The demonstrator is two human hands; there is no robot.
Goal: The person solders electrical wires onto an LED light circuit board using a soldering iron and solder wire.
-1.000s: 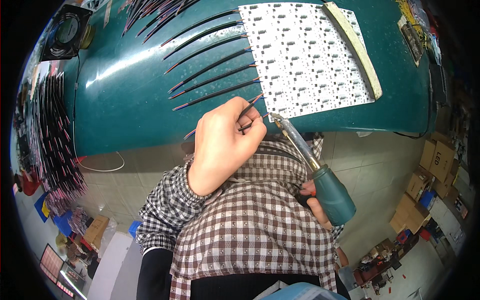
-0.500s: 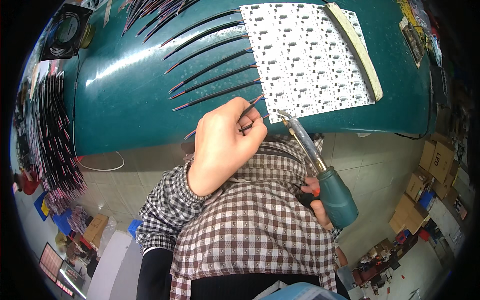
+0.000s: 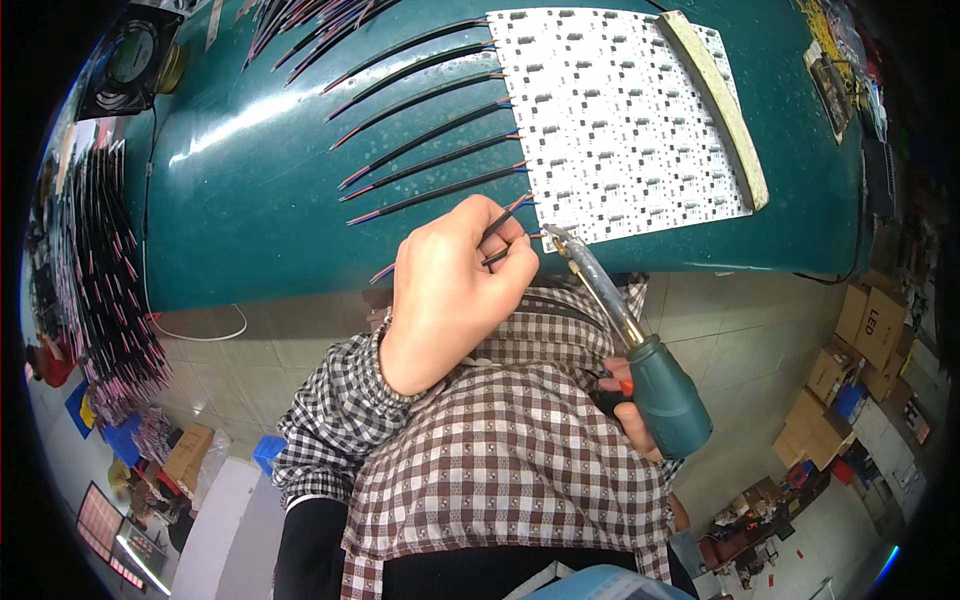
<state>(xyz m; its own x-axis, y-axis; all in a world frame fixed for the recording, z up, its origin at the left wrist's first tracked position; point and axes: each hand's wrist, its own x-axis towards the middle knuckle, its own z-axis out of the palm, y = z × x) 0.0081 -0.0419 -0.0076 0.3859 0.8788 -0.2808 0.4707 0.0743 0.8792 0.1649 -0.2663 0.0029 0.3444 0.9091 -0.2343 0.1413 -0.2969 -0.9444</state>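
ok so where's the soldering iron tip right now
In the head view the soldering iron tip sits at the white circuit panel's lower edge, just right of the left hand pinching a black wire.

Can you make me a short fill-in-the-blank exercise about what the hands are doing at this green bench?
1. The left hand pinches a thin black ____ at the edge of the white LED board.
2. The right hand holds a soldering iron by its ____ handle.
3. The iron's tip points at the board's ____ edge.
4. The workbench top is dark ____.

Missing words: wire; green; near; green
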